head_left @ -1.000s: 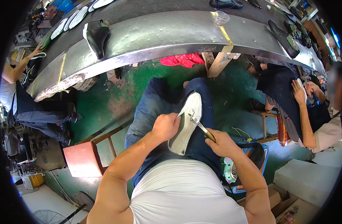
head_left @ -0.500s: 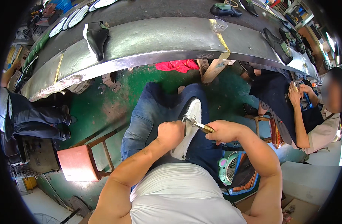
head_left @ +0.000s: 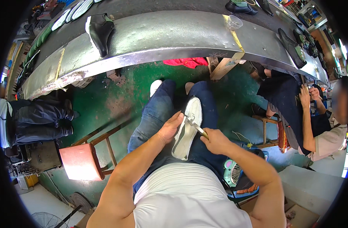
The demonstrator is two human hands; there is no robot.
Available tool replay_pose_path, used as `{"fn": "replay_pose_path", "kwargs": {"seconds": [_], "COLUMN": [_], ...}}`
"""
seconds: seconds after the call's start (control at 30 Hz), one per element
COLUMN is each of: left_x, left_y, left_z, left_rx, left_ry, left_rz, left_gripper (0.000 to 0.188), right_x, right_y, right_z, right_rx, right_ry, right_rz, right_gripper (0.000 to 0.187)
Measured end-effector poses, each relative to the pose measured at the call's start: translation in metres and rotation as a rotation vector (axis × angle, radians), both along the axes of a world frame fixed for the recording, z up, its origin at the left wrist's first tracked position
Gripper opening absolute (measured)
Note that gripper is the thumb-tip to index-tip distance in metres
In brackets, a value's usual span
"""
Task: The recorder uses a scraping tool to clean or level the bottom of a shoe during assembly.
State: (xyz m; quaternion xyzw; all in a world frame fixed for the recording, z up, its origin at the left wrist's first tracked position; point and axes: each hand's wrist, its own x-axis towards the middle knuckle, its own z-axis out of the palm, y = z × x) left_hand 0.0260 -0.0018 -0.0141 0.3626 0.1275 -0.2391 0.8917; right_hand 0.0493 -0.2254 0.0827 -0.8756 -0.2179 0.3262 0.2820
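A shoe (head_left: 181, 141) lies bottom up across my lap, its pale underside toward me and a dark upper edge showing around the toe. My left hand (head_left: 171, 127) grips its left side, fingers near the shoe's middle. In my right hand (head_left: 215, 141) are metal pincers (head_left: 197, 128) with a yellowish handle, whose head rests at the shoe's left edge beside my left fingertips. Whether the jaws bite on anything is too small to tell.
Ahead runs a metal-edged workbench (head_left: 162, 35) with a black shoe (head_left: 99, 34), a clear cup (head_left: 234, 22) and more shoes. A pink-seated stool (head_left: 81, 161) stands left, a green fan (head_left: 231, 171) right. A co-worker (head_left: 314, 125) sits at right; another person's legs (head_left: 41, 121) show left.
The pincers' head has moved slightly left and down along the shoe's edge. My left fist has loosened, with fingers stretching along the side. My legs have shifted, and a white shoe tip now shows.
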Motion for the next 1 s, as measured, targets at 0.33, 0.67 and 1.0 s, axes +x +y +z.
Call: {"fn": "replay_pose_path", "kwargs": {"seconds": [0.33, 0.67, 1.0], "left_x": [0.012, 0.037, 0.05], "left_y": [-0.005, -0.003, -0.002], "left_z": [-0.004, 0.027, -0.008], "left_rx": [0.084, 0.241, 0.526], "left_ry": [0.083, 0.219, 0.228], "left_rz": [0.008, -0.005, -0.179], "left_gripper": [0.064, 0.069, 0.094], "right_x": [0.018, -0.023, 0.023], "right_y": [-0.005, 0.02, -0.026], "right_z": [0.007, -0.047, -0.005], "right_rx": [-0.035, 0.432, 0.342], "right_ry": [0.184, 0.81, 0.662], "right_rz": [-0.015, -0.678, -0.495], "right_gripper": [0.032, 0.021, 0.036]}}
